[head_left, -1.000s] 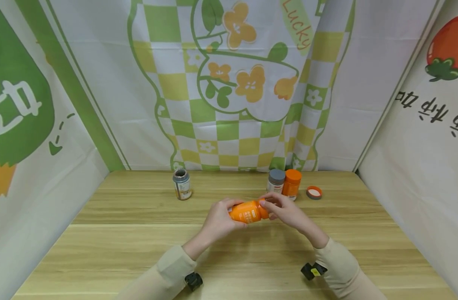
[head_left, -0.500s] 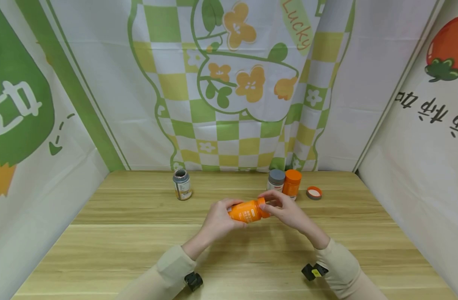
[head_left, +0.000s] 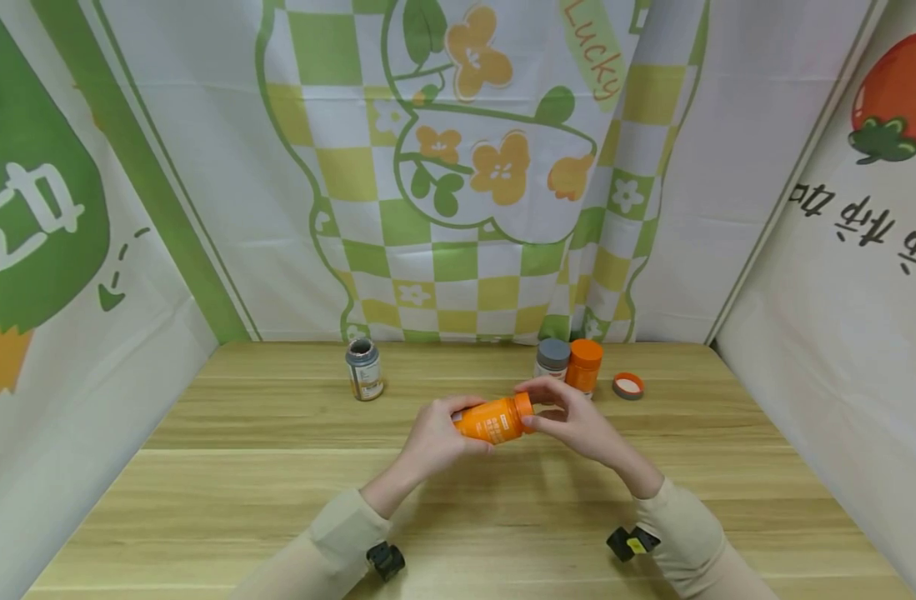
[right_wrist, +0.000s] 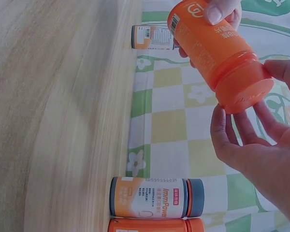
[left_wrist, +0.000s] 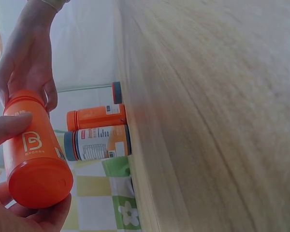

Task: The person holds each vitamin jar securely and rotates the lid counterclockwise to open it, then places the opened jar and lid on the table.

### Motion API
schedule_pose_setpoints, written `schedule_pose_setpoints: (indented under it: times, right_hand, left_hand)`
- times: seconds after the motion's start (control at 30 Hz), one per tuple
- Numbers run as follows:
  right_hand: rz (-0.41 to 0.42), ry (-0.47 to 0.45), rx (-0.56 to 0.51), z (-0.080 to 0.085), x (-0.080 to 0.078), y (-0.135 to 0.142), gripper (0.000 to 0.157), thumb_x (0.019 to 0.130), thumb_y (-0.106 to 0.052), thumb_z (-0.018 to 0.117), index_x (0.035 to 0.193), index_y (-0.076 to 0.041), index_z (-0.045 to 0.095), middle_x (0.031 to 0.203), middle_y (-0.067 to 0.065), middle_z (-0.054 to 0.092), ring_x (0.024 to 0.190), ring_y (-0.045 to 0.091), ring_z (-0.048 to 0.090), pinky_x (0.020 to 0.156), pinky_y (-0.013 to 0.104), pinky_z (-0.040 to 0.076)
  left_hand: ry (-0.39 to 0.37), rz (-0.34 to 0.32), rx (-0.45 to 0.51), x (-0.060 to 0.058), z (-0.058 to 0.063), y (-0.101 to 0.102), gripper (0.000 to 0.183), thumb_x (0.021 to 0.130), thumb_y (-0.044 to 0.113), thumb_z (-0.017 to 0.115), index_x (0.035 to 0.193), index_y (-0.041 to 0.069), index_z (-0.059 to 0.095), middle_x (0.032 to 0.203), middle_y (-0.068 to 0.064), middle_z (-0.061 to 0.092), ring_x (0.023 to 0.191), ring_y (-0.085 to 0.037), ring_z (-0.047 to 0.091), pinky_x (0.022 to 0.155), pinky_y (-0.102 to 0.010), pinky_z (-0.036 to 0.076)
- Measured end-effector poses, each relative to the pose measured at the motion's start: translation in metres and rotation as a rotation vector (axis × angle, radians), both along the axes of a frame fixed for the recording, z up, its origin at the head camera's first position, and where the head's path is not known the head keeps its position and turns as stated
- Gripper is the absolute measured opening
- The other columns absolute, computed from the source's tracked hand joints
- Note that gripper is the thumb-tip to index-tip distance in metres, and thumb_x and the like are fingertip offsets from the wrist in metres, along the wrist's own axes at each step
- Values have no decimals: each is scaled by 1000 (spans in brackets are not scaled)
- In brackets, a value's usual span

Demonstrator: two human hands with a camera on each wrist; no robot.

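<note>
An orange bottle point(head_left: 489, 421) is held tilted above the table, its orange cap point(right_wrist: 245, 88) on the neck and pointing right. My left hand point(head_left: 433, 437) grips the body, thumb across its side in the left wrist view. With thumb and fingertips, my right hand point(head_left: 578, 423) pinches the cap's rim; the right wrist view shows the palm apart from the cap's top. Behind the right hand stand a white bottle with a grey cap point(head_left: 553, 354) and another capped orange bottle point(head_left: 586, 360).
On the wooden table point(head_left: 277, 500), an uncapped grey-necked bottle point(head_left: 365, 373) stands at the back left. A loose grey cap with an orange inner rim point(head_left: 628, 386) lies at the back right. A patterned curtain point(head_left: 458, 275) hangs behind the table.
My right fingers have shifted around the cap, and more of the cap shows between them. The held bottle has moved slightly left with my left hand. The standing bottles have not moved.
</note>
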State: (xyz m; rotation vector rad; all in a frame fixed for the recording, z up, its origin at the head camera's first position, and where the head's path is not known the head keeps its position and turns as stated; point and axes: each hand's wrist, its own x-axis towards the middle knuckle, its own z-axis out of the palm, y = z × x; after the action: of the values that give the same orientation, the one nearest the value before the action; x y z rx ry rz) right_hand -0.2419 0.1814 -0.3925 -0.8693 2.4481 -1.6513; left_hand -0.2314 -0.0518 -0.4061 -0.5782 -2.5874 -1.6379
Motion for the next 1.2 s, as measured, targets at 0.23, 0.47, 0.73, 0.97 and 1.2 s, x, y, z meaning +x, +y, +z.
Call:
schedule_pose_setpoints:
  times: [0.23,0.47,0.73,0.97,1.2]
  right_hand:
    - [42,50,-29,1,2,3,39,87,-11,68,124,-5,56,125,11,55,109,26,57,87,31,52]
    - [76,90,-44,1,2,6,40,85,-7,69,123,-9,57,126,10,54,112,28,56,91,32,50]
    - [101,103,-39,0,0,8,40,85,-5,68,123,-8,57,127,12,55,113,28,56,92,33,49]
    - [36,65,-8,3,1,5,34,90,-13,63,123,-5,57,127,16,55,114,23,56,91,36,50]
    - [-33,-33,34,7,0,2,35,97,-27,53,126,-6,55,126,11,56,109,26,58,86,31,53]
  left_hand:
    - [-4,-5,20,0,1,0,54,61,12,86,111,9,68,105,-6,69,85,-16,62,75,-33,51]
    - [5,4,-1,1,3,0,54,60,15,87,111,10,68,103,-5,70,83,-15,61,73,-31,50]
    - [14,3,-9,1,2,1,55,59,16,87,110,9,68,103,-7,70,83,-15,62,73,-30,50]
    - [79,0,-48,3,1,2,54,60,15,87,110,8,68,105,-7,70,85,-16,61,75,-32,50]
    - [142,23,-113,3,-2,2,56,60,18,87,112,8,68,108,-6,68,91,-16,60,77,-33,49]
